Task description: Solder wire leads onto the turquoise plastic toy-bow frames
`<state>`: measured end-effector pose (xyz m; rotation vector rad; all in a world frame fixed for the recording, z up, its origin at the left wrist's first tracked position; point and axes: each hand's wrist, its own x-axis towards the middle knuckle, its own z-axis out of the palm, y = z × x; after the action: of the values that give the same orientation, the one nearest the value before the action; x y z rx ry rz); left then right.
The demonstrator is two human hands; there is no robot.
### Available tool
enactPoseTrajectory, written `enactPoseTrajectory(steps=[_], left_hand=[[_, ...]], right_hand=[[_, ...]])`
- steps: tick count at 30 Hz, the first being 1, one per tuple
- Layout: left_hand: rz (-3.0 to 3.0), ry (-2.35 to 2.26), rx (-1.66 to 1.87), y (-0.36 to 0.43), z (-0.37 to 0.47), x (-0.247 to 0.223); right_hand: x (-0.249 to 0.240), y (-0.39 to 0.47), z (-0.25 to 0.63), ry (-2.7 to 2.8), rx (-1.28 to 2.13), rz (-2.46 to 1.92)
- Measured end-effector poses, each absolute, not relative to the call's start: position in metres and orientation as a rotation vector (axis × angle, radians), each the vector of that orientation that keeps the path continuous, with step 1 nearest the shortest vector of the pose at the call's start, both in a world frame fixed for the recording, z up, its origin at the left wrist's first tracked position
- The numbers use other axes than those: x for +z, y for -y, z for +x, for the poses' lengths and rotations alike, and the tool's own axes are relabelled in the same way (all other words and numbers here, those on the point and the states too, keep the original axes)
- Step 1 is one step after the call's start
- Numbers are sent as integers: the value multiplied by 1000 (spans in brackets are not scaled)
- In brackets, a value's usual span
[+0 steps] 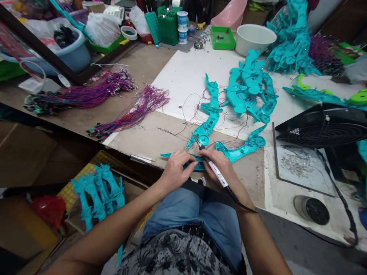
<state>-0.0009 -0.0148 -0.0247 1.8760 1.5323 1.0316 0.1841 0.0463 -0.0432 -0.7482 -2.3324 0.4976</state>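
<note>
A white-handled soldering iron (pixel 217 172) lies across my right hand (pixel 222 166), its metal tip pointing up and away from me. The fingers of that hand are curled beside a teal plastic part (pixel 166 155) at the table's front edge. On the left side of this part, my left hand (pixel 178 167) has thumb and forefinger pinched together. What lies right between the fingertips is hidden. Just beyond stands a teal shell piece (pixel 211 118) with thin wires, and another teal shell (pixel 246 148) lies to the right of my hands.
Bundles of red and blue wires (pixel 91 93) lie at left. A heap of teal shells (pixel 249 86) sits on the white sheet. A black fan (pixel 323 124) and a glass jar (pixel 312 210) stand at right. More teal parts (pixel 99 193) fill a box below the table, left.
</note>
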Motion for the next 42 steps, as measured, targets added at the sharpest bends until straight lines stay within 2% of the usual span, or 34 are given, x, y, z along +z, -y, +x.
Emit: enactPoseTrajectory(steps=[6, 12, 23, 33, 42], left_hand=[[1921, -1561, 989, 16, 0, -26], [2033, -1614, 927, 19, 4, -29], [1946, -1600, 1032, 22, 5, -32], [2104, -1807, 807, 19, 14, -31], [2073, -1804, 783, 20, 16, -29]], right_hand=[[-38, -54, 182, 2306, 611, -677], [-40, -60, 182, 2303, 585, -674], [-35, -65, 204, 2448, 517, -696], [-44, -68, 175, 2320, 372, -728], [-10, 11, 209, 1800, 524, -991]])
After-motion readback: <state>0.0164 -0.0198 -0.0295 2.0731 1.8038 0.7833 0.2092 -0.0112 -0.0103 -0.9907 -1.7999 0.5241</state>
